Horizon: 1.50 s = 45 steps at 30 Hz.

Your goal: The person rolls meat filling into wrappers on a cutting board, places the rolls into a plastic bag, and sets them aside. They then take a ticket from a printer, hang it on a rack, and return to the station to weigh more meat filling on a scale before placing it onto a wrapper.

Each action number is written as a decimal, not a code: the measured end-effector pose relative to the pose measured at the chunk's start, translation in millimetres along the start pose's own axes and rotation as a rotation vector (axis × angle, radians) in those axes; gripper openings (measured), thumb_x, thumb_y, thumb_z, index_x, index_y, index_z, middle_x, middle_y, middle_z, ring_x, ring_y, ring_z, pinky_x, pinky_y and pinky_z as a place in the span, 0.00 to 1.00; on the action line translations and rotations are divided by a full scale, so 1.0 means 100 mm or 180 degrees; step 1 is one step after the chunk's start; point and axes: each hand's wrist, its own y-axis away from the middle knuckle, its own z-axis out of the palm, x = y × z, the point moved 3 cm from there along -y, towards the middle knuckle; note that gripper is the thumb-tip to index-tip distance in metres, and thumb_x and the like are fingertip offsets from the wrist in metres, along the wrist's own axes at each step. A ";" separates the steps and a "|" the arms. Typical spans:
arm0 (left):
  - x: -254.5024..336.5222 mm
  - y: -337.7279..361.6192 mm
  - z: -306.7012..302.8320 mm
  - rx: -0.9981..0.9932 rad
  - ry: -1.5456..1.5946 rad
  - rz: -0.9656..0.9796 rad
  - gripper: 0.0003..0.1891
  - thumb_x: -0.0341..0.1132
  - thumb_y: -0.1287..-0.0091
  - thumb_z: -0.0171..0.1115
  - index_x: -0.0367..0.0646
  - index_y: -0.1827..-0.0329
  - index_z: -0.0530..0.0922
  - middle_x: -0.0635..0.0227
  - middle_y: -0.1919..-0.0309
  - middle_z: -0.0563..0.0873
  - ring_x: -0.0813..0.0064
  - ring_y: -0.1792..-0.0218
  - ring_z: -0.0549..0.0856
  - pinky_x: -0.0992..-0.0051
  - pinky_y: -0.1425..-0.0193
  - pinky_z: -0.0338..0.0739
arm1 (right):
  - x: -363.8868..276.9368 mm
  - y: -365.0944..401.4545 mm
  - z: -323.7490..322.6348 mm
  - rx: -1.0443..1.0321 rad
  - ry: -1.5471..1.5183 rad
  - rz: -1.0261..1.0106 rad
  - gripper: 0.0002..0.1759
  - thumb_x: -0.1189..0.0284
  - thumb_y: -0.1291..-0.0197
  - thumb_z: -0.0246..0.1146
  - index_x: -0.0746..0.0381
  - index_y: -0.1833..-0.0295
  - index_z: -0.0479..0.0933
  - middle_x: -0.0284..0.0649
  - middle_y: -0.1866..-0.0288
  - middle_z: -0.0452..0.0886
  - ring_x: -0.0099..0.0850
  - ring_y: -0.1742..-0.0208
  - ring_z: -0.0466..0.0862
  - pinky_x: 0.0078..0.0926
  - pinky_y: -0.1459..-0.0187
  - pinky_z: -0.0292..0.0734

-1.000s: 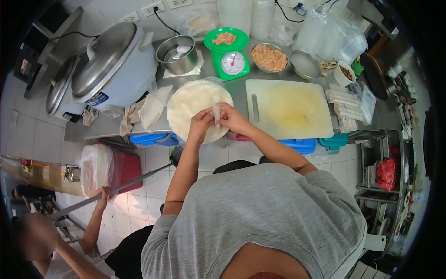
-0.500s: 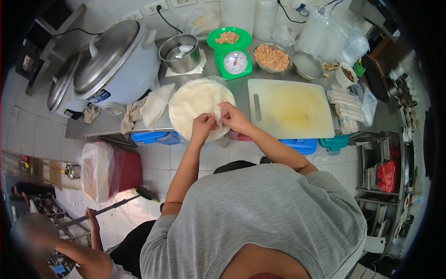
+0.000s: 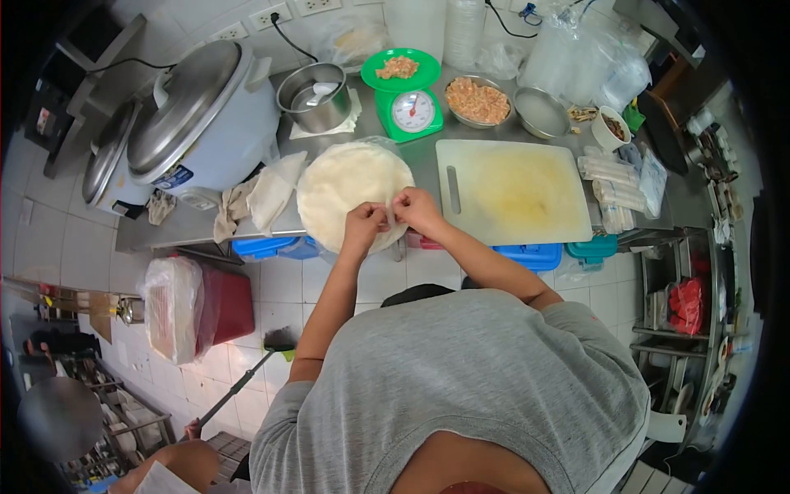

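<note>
A stack of round, pale, thin sheets (image 3: pixel 337 177) lies at the counter's front edge, with clear plastic around its rim. My left hand (image 3: pixel 367 224) is over its lower right part, fingers pinched on the sheet's edge. Close beside it, my right hand (image 3: pixel 416 211) pinches the same thin edge at the right side of the stack. A small lifted fold shows between the two hands. To the right lies a white cutting board (image 3: pixel 469 181) with a yellow stain. Behind the stack stands a green scale (image 3: pixel 403 103) with minced meat (image 3: pixel 397 67) on its plate.
A bowl of minced meat (image 3: pixel 477 100), an empty metal bowl (image 3: pixel 541 113) and a metal pot (image 3: pixel 315 99) stand at the back. Large rice cookers (image 3: pixel 197 115) and cloths (image 3: pixel 276 191) are at left. Behind at lower left, another person's arm (image 3: pixel 177 463) holds a broom handle (image 3: pixel 239 385).
My hands stay close together at the stack's edge, with slight finger movement. The other person has moved lower in view, and the broom head has shifted right.
</note>
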 end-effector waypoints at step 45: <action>-0.05 -0.02 0.00 0.0934 -0.0205 0.0298 0.08 0.29 0.37 0.57 0.31 0.64 0.78 0.63 0.75 0.82 0.79 0.77 0.80 0.80 0.73 0.79 | -0.04 0.10 -0.15 -0.0116 -0.0797 0.1124 0.08 0.72 0.41 0.59 0.68 0.65 0.75 0.42 0.72 0.80 0.30 0.71 0.83 0.26 0.68 0.82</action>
